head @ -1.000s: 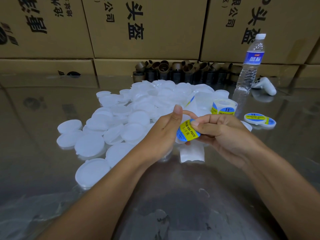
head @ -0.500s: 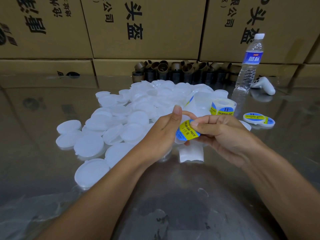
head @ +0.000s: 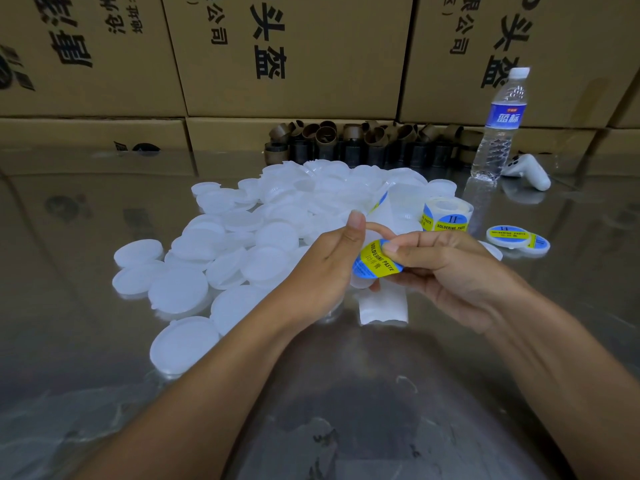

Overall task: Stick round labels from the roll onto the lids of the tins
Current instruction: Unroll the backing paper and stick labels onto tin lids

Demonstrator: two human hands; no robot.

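Observation:
A blue and yellow round label (head: 375, 263) lies between both hands over a white lid (head: 362, 280) that is mostly hidden. My left hand (head: 329, 261) grips the lid from the left, thumb raised. My right hand (head: 446, 271) pinches the label's right edge with thumb and forefinger. The label roll (head: 446, 214) stands just behind my right hand, and its white backing strip (head: 382, 304) trails under the hands. A heap of several plain white lids (head: 242, 244) spreads to the left. Two labelled lids (head: 517, 237) lie to the right.
A water bottle (head: 500, 126) stands at the back right beside a white controller (head: 526, 171). Several brown and black cardboard cores (head: 363, 143) line the back. Printed cartons (head: 294, 53) wall the far side. The tabletop (head: 346, 393) is shiny and reflective.
Both hands stay nearly in place. The label sits slightly lower and flatter between the fingers than a second ago.

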